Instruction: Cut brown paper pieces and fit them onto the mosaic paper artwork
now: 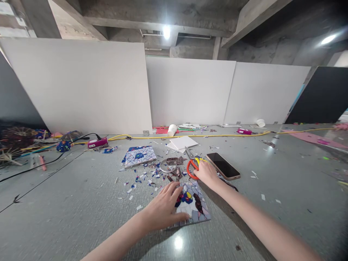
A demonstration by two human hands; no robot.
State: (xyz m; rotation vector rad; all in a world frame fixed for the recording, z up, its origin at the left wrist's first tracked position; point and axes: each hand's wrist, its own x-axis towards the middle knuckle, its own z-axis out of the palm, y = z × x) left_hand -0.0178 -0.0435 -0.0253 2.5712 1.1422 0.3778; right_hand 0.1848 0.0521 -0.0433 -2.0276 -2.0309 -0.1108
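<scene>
My left hand (165, 208) lies with fingers spread over a square mosaic panel (202, 214) of white, grey, blue and dark pieces, covering its left part. Beyond it, my right hand (208, 172) has its fingers curled at the scissors (191, 170), which have red and yellow handles. Their blades point away from me, towards some white square boards (185, 142). Just right of that hand is a phone (223, 165), screen up and dark. A roll of tape (168, 166) sits among cut scraps left of the scissors.
Another mosaic panel (140, 156) lies further left. A yellow cable (217, 136) crosses the grey surface before upright white boards (190, 90). Paper cups (172, 130), a magenta power strip (98, 143) and a blue patterned ball (63, 145) stand near the cable. Small scraps are scattered around.
</scene>
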